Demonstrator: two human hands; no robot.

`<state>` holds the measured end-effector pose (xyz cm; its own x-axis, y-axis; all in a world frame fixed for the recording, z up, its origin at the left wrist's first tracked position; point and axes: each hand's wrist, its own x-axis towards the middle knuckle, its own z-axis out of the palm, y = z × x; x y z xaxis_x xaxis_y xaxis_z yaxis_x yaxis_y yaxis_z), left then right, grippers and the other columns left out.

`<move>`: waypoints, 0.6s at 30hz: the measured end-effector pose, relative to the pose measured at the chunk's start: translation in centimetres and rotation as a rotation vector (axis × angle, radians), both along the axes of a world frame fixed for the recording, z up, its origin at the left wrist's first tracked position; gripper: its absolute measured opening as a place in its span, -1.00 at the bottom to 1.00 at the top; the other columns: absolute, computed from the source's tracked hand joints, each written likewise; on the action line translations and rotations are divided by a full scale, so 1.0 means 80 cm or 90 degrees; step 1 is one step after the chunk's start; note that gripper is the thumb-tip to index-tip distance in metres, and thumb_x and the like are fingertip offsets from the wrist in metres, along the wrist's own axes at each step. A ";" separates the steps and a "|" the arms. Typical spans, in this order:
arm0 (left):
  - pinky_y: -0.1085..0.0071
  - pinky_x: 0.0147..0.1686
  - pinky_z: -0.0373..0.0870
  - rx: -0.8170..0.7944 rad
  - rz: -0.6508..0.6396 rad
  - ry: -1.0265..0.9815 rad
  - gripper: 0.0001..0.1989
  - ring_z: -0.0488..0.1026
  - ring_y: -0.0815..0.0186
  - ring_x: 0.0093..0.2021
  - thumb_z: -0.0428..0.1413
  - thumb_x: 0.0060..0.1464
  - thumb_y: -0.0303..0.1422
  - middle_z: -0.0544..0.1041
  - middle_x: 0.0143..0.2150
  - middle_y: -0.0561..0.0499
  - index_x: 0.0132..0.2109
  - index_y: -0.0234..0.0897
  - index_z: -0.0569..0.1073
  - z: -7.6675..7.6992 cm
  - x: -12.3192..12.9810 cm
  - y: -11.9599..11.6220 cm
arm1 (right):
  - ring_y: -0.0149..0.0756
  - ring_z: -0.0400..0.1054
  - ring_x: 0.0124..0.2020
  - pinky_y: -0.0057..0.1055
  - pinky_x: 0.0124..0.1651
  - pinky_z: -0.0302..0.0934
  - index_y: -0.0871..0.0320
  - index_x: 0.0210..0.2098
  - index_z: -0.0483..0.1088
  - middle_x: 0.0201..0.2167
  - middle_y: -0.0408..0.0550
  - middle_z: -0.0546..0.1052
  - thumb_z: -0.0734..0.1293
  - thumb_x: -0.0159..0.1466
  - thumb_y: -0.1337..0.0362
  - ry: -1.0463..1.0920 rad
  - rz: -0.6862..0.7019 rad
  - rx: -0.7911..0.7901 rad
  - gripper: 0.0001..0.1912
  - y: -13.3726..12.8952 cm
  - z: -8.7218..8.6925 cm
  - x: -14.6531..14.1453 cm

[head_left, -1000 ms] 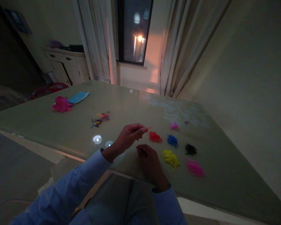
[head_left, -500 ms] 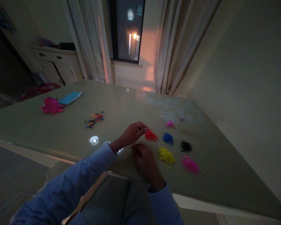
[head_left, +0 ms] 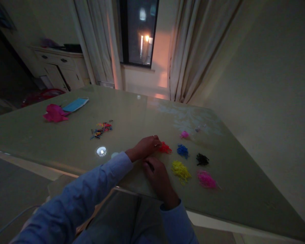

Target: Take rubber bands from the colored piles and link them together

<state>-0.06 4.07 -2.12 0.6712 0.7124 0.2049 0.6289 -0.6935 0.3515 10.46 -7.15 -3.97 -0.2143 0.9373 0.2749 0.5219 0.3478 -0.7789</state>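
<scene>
A pile of red bands [head_left: 165, 147] lies on the glossy table, right beside the fingertips of my left hand [head_left: 148, 146]. Those fingers are bent and pressed together, and whatever they grip is hidden. My right hand [head_left: 156, 173] rests closed on the table just below, near the front edge; anything in its fingers is too small to tell. To the right lie separate piles of blue bands [head_left: 183, 151], yellow bands [head_left: 181, 171], black bands [head_left: 202, 159] and pink bands [head_left: 206, 179].
Mixed coloured bands [head_left: 101, 130] are scattered left of my hands. A blue face mask [head_left: 76, 104] and a crumpled pink item [head_left: 55, 113] lie at the far left of the table [head_left: 127, 112]. A small pink bundle [head_left: 184, 134] sits behind the blue pile.
My left hand has turned and lowered toward my right hand, its fingers now more curled beside the red pile. My right hand has hardly moved.
</scene>
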 end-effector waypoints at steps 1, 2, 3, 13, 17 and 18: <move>0.39 -0.20 0.33 -0.001 -0.003 0.002 -0.76 0.48 0.24 -0.19 0.01 0.26 -0.40 0.54 -0.15 -0.12 -0.19 -0.26 0.59 0.001 0.000 -0.001 | -0.22 0.45 -0.21 -0.34 -0.12 0.26 0.15 -0.22 0.50 -0.24 0.00 0.59 0.24 0.32 0.38 0.006 0.002 -0.001 -0.81 0.001 -0.001 0.001; 0.39 -0.21 0.33 -0.003 -0.004 0.001 -0.76 0.48 0.25 -0.19 0.01 0.27 -0.40 0.54 -0.16 -0.11 -0.18 -0.26 0.59 0.001 -0.001 -0.002 | -0.23 0.45 -0.20 -0.35 -0.12 0.26 0.15 -0.21 0.51 -0.25 0.00 0.59 0.24 0.32 0.38 0.015 0.005 -0.003 -0.81 0.001 -0.001 0.002; 0.40 -0.22 0.32 -0.003 -0.004 -0.002 -0.76 0.48 0.25 -0.21 0.00 0.27 -0.39 0.54 -0.17 -0.10 -0.19 -0.25 0.59 0.002 -0.003 -0.003 | -0.23 0.45 -0.20 -0.35 -0.12 0.26 0.15 -0.21 0.51 -0.25 0.00 0.60 0.24 0.31 0.37 0.023 0.006 -0.007 -0.81 0.002 -0.002 0.002; 0.42 -0.29 0.27 -0.002 0.078 -0.092 -0.80 0.43 0.32 -0.35 0.04 0.21 -0.40 0.55 -0.33 -0.05 -0.26 -0.26 0.58 -0.003 -0.090 -0.027 | -0.26 0.47 -0.18 -0.37 -0.09 0.29 0.14 -0.18 0.52 -0.22 -0.02 0.61 0.26 0.31 0.31 0.062 0.001 -0.004 -0.81 0.005 -0.001 0.008; 0.38 -0.23 0.31 -0.021 0.126 -0.115 -0.79 0.46 0.27 -0.30 0.03 0.19 -0.42 0.58 -0.28 -0.09 -0.25 -0.27 0.59 -0.015 -0.135 -0.031 | -0.23 0.48 -0.20 -0.34 -0.08 0.32 0.14 -0.19 0.53 -0.23 -0.01 0.62 0.27 0.33 0.25 0.045 -0.015 -0.010 -0.79 0.006 -0.001 0.010; 0.37 -0.21 0.32 -0.027 0.144 -0.125 -0.79 0.47 0.26 -0.29 0.04 0.17 -0.43 0.59 -0.27 -0.10 -0.24 -0.28 0.58 -0.018 -0.144 -0.032 | -0.22 0.48 -0.20 -0.33 -0.09 0.33 0.14 -0.19 0.53 -0.24 0.00 0.62 0.27 0.33 0.23 0.042 -0.018 -0.009 -0.78 0.006 0.000 0.011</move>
